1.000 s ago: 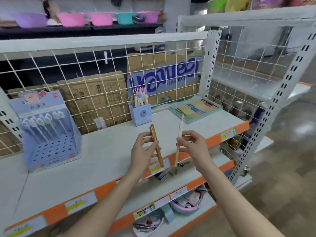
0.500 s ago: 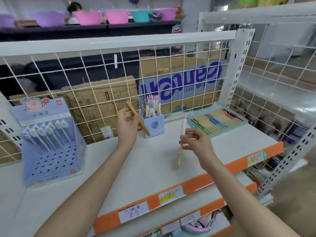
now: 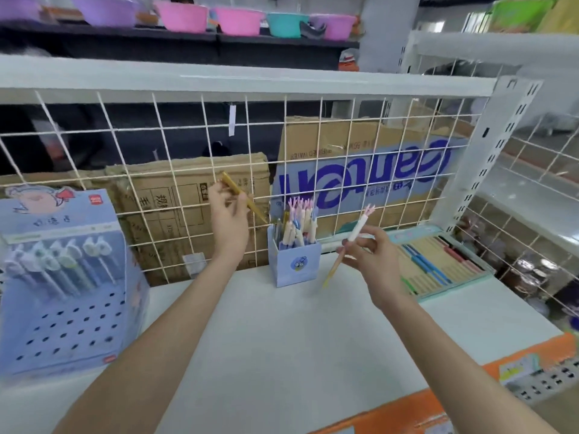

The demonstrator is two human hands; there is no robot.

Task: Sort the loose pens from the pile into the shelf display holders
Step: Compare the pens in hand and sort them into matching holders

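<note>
The left hand [image 3: 228, 220] pinches a slim gold pen [image 3: 243, 197] between thumb and fingers, the pen slanting down to its right with the lower tip just above and left of the small blue pen cup [image 3: 296, 264]. That cup (a square cardboard box with a round emblem on its front) is packed with upright pens [image 3: 297, 223] in cream, blue and pink, several topped with pink antler-like ends. The right hand [image 3: 374, 261], just right of the cup, grips a cream pen [image 3: 347, 245] with the same pink antler top; its white upper part points up and away, its yellowish tip points down toward the white shelf [image 3: 282, 339]. Well to the left of the left hand stands a blue tiered display holder [image 3: 65, 308] with a row of pale round-topped pens and many open holes. Right of the right hand lies a flat teal tray [image 3: 445, 264] of coloured pens. Behind both hands runs a white wire grid [image 3: 344, 151], with cardboard boxes [image 3: 360, 170] beyond it.
</note>
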